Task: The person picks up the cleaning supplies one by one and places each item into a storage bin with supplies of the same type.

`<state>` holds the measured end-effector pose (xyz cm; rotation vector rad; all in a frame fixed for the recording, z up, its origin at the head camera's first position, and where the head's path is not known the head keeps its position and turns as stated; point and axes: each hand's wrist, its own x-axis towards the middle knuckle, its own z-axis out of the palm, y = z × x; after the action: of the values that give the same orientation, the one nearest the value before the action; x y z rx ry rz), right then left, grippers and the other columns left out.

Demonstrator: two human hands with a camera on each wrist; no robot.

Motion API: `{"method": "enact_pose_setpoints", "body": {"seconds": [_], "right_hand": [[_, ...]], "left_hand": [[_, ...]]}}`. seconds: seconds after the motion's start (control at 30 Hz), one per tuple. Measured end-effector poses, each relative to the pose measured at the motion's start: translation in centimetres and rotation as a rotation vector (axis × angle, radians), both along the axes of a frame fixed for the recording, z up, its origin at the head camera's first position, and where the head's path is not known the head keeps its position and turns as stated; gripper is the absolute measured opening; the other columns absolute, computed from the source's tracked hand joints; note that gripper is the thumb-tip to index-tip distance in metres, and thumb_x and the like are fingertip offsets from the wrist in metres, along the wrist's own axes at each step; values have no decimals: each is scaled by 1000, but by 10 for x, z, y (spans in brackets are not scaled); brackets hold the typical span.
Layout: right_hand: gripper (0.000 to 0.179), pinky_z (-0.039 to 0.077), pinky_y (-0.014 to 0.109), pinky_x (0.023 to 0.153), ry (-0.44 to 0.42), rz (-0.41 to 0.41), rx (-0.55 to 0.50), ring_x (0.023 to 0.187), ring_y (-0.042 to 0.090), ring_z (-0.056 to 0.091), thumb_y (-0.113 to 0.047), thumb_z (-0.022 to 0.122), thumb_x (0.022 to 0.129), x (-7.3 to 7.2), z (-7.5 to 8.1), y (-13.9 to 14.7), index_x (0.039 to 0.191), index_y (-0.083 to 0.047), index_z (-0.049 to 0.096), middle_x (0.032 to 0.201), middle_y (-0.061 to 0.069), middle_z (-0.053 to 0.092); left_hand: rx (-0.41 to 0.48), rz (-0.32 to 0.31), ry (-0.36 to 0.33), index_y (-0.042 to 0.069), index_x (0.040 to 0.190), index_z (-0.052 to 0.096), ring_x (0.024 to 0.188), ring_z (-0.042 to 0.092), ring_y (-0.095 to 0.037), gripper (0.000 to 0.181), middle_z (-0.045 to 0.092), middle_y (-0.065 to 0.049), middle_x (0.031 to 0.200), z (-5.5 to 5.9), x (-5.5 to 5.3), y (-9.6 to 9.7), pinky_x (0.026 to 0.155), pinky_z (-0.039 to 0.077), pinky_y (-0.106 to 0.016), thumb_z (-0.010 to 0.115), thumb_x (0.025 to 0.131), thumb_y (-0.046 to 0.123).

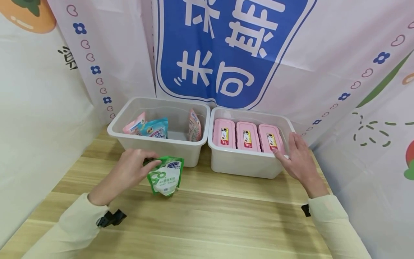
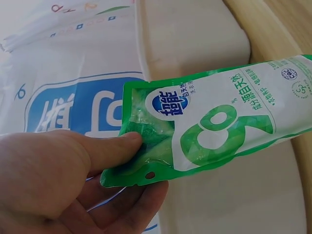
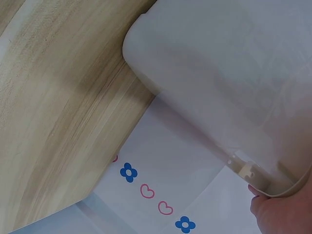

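A green and white laundry detergent pouch (image 1: 167, 178) hangs from my left hand (image 1: 134, 167), which pinches its top edge between thumb and fingers. In the left wrist view the pouch (image 2: 219, 117) shows a large green 9 pattern, and the thumb lies across its corner. The pouch is just in front of the left white bin (image 1: 158, 144). My right hand (image 1: 299, 158) rests on the right front corner of the right white bin (image 1: 244, 163), thumb over the rim. In the right wrist view, only part of that hand (image 3: 287, 209) shows at the bin's rim.
Pink and blue pouches (image 1: 154, 127) lie inside the left bin, and another pink pouch (image 1: 194, 126) leans at its right wall. Pink lidded boxes (image 1: 247, 136) stand in a row in the right bin. Printed cloth (image 1: 123, 46) hangs behind the wooden table (image 1: 207, 223).
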<state>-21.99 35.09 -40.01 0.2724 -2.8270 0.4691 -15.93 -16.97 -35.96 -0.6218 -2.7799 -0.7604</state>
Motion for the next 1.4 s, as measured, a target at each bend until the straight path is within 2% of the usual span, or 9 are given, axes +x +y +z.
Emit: {"method": "enact_pose_setpoints", "body": {"seconds": [0.23, 0.47, 0.63, 0.73, 0.83, 0.93, 1.03, 1.17, 1.4], "right_hand": [[95, 20, 75, 124, -28, -20, -4, 156, 56, 19, -55, 48, 106, 1, 2, 0, 167, 4, 7, 169, 36, 19], [95, 21, 74, 124, -13, -11, -4, 156, 57, 20, -54, 50, 105, 0, 1, 2, 166, 7, 8, 169, 37, 20], [96, 21, 72, 125, -7, -7, 2, 156, 57, 20, -54, 51, 105, 0, 1, 4, 166, 7, 8, 168, 38, 20], [96, 21, 73, 125, -7, -7, 0, 155, 57, 21, -54, 51, 105, 0, 1, 4, 166, 7, 8, 168, 38, 20], [95, 21, 74, 124, -8, -11, -1, 155, 57, 21, -53, 51, 105, 1, 1, 4, 166, 6, 9, 168, 37, 21], [95, 21, 74, 124, -13, -14, 2, 155, 57, 21, -54, 51, 105, 1, 1, 5, 166, 6, 9, 168, 36, 21], [96, 20, 74, 125, -23, -16, 3, 156, 57, 20, -55, 50, 105, 1, 1, 4, 166, 5, 7, 169, 36, 19], [96, 19, 75, 125, -27, -13, 1, 156, 57, 19, -55, 48, 106, 0, 0, 4, 167, 5, 6, 170, 36, 18], [96, 19, 75, 124, -30, -12, -8, 156, 58, 19, -55, 49, 106, 2, 0, 0, 167, 5, 5, 170, 36, 17]], "left_hand": [[-5, 18, 47, 4, 101, 83, 63, 53, -11, 10, 82, -11, 93, 17, -2, 1, 52, 35, -23, 78, 95, 10], [38, 2, 135, 3, 101, 83, 90, 72, -28, 9, 81, -18, 103, 33, -2, 0, 75, 58, -42, 81, 92, 6], [72, 13, 134, 0, 103, 82, 86, 73, -30, 13, 80, -24, 103, 45, -3, 1, 65, 59, -37, 80, 93, 7], [78, 25, 122, -1, 104, 82, 106, 75, -43, 14, 69, -33, 132, 52, -4, 1, 67, 61, -38, 80, 94, 8], [81, 33, 101, 0, 105, 82, 115, 72, -47, 14, 64, -35, 137, 58, -5, 1, 64, 61, -37, 78, 95, 9], [89, 37, 94, 1, 106, 82, 120, 70, -47, 14, 74, -31, 122, 63, -6, 2, 66, 63, -41, 77, 97, 11], [94, 39, 115, 0, 106, 82, 131, 63, -49, 16, 78, -27, 113, 67, -6, 2, 83, 64, -51, 77, 97, 11], [112, 30, 158, -2, 104, 82, 99, 78, -38, 14, 80, -24, 104, 71, -8, 3, 71, 63, -34, 78, 96, 9], [116, 20, 204, -2, 101, 82, 116, 73, -46, 11, 79, -26, 104, 85, -8, 5, 87, 66, -40, 79, 95, 7]]}}
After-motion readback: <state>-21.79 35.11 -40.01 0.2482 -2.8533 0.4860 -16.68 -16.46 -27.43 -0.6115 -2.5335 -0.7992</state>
